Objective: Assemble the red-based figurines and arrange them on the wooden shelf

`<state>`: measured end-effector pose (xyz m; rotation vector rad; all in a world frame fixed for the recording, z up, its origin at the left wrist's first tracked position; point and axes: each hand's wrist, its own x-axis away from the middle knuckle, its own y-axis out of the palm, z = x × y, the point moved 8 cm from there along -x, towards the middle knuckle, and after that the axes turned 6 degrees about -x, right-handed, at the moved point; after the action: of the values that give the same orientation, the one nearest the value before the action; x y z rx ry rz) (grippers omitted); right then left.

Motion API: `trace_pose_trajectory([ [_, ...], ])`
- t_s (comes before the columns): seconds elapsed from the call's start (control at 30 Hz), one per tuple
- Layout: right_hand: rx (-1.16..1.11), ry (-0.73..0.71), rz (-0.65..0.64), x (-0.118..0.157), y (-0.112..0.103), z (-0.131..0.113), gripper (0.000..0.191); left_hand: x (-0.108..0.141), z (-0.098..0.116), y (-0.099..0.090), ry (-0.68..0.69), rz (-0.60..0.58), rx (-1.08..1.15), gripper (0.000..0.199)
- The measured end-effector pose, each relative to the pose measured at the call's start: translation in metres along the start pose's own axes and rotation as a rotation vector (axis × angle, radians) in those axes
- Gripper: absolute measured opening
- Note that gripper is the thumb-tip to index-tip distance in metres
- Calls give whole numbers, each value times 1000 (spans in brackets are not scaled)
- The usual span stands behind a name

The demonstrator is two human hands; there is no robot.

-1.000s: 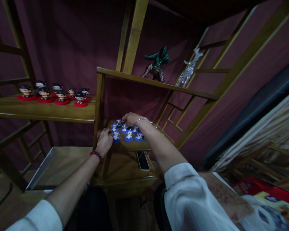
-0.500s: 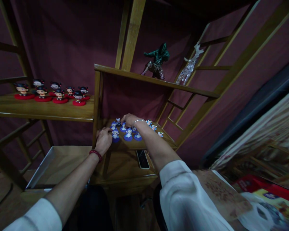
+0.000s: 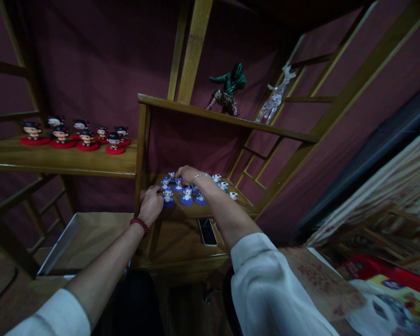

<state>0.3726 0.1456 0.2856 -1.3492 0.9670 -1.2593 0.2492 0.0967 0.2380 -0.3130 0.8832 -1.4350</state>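
Note:
On the lower right shelf (image 3: pixel 220 212) stand several small figurines on purple bases. My left hand (image 3: pixel 151 204), with a dark red bead bracelet, rests at the shelf's left front edge. Its fingers are curled, and the fingertips reach a purple-haired figurine (image 3: pixel 165 183); any grip there is too small to make out. Bent over the group from the right, my right hand (image 3: pixel 189 175) has its fingers closed at another purple figurine (image 3: pixel 178 185). A dark figurine (image 3: pixel 171 177) stands just left of those fingers. In front are two more figurines (image 3: pixel 186 196) (image 3: pixel 167 198).
Cow-like figurines (image 3: pixel 223 185) stand to the right, partly behind my right forearm. A phone (image 3: pixel 207 232) lies on the ledge below. An open box (image 3: pixel 91 238) sits at left. Red-based figurines (image 3: pixel 86 140), a green hooded figure (image 3: pixel 233 86) and a clear deer (image 3: pixel 275 98) occupy other shelves.
The purple figurine at my right fingers has shifted slightly left, along with my right hand. My left hand stays nearly in place.

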Motion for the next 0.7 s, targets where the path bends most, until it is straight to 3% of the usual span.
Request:
trace_pose_trajectory([
  [0.5, 38, -41, -53, -4, 2, -4, 44, -1, -3, 1, -34, -1, -20, 35],
  [0.7, -66, -35, 27, 4, -11, 19, 45, 0, 0, -1, 0, 11, -14, 36],
])
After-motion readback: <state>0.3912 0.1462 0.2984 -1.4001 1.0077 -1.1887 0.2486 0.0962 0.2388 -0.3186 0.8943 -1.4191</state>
